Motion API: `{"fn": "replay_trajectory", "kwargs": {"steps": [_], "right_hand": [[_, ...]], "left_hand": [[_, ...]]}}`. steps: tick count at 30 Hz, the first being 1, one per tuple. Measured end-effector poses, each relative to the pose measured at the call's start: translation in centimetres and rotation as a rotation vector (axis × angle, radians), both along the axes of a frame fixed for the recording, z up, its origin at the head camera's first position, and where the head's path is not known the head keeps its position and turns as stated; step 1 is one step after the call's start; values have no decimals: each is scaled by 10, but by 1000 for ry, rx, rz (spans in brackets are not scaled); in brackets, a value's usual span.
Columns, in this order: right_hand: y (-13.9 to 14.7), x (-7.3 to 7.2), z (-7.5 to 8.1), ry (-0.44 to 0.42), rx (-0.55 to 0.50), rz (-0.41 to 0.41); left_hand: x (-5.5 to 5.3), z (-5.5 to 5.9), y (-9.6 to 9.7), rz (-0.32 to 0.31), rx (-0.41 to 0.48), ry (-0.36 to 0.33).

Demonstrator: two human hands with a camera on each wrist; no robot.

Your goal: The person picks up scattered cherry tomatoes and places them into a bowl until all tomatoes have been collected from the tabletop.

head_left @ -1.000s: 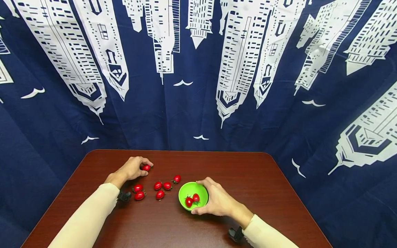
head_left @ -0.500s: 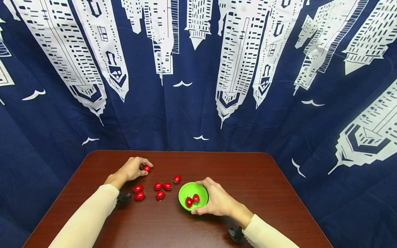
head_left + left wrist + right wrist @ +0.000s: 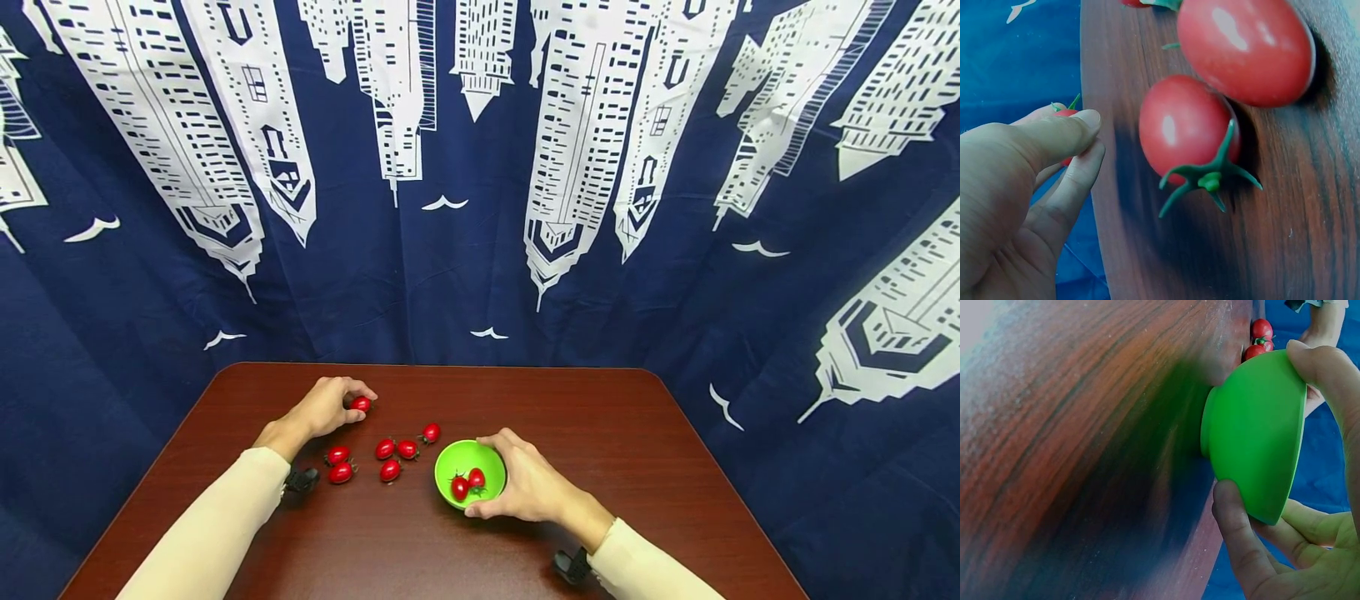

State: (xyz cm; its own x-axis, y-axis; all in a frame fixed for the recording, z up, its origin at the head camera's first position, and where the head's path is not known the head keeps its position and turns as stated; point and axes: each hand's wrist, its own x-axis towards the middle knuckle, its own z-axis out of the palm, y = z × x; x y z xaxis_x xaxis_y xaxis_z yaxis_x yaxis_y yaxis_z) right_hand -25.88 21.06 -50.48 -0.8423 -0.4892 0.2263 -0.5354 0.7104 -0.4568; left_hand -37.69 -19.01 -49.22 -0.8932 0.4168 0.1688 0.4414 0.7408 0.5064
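L hand [image 3: 321,408] pinches a cherry tomato [image 3: 362,404] beyond the loose tomatoes [image 3: 385,449] on the counter [image 3: 585,417]; R hand [image 3: 528,483] grips the green bowl [image 3: 459,457] w/ 2 tomatoes [image 3: 476,478] inside. Prob. the pick-up step, so next move likely calls for a carry to the bowl. Head cam shows into the bowl; R wrist cam, just its outside.
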Motion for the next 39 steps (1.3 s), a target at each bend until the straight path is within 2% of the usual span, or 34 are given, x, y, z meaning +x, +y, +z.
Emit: {"fn": "replay_trajectory", "kwargs": {"steps": [10,23,31,39], "right_hand": [[1,-1,-2,-6,-1,-12],[1,-2,-2,8,-5,-6],[0,-1,-3,16,-9,1],[1,1,-3,-7,-14,-11]], "left_hand": [[11,10,10,-30,2,30],[21,21,25,-112,56,141],[30,30,38,-157,84,130],[44,37,57,-202,106,153]]}}
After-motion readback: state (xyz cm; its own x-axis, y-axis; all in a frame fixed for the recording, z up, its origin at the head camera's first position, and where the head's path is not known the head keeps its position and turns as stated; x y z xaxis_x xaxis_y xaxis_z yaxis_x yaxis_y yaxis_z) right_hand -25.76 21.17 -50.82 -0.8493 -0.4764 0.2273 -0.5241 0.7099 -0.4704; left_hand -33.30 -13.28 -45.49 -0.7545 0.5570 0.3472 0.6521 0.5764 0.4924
